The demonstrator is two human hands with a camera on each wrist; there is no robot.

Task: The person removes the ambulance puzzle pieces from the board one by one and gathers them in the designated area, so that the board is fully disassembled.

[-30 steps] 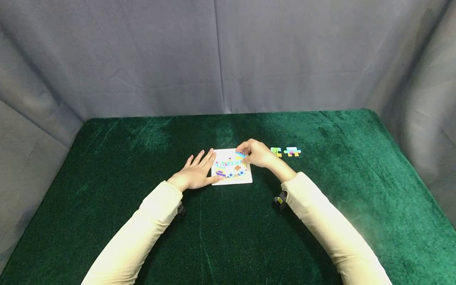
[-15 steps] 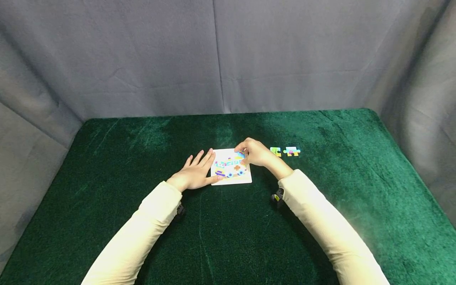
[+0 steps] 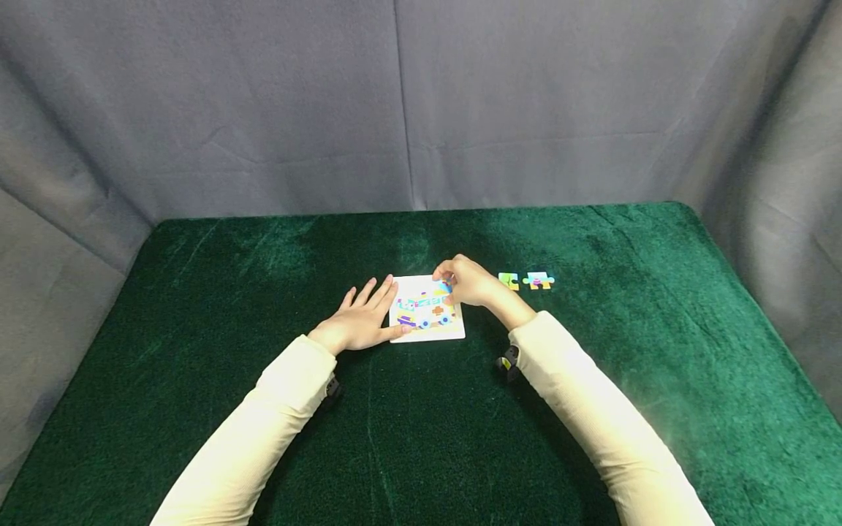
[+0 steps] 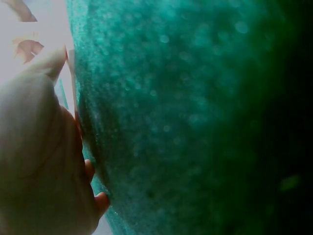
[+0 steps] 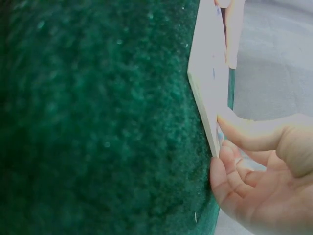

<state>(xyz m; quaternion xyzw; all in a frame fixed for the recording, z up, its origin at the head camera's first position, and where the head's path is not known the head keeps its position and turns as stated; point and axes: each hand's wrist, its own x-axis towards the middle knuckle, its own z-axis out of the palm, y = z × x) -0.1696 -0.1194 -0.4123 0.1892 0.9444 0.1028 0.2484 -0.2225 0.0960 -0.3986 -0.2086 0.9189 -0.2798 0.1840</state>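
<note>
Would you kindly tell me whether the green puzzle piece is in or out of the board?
Out: the green puzzle piece lies on the green cloth, apart from the white board.

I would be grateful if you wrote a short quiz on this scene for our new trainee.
1. Multiple choice: which hand lies spread at the left side of the puzzle board?
A) right hand
B) left hand
C) neither
2. True or false: two loose puzzle pieces lie to the right of the board.
3. Fill in the colour: the cloth under the board is ____.

Key: 1. B; 2. True; 3. green.
</note>
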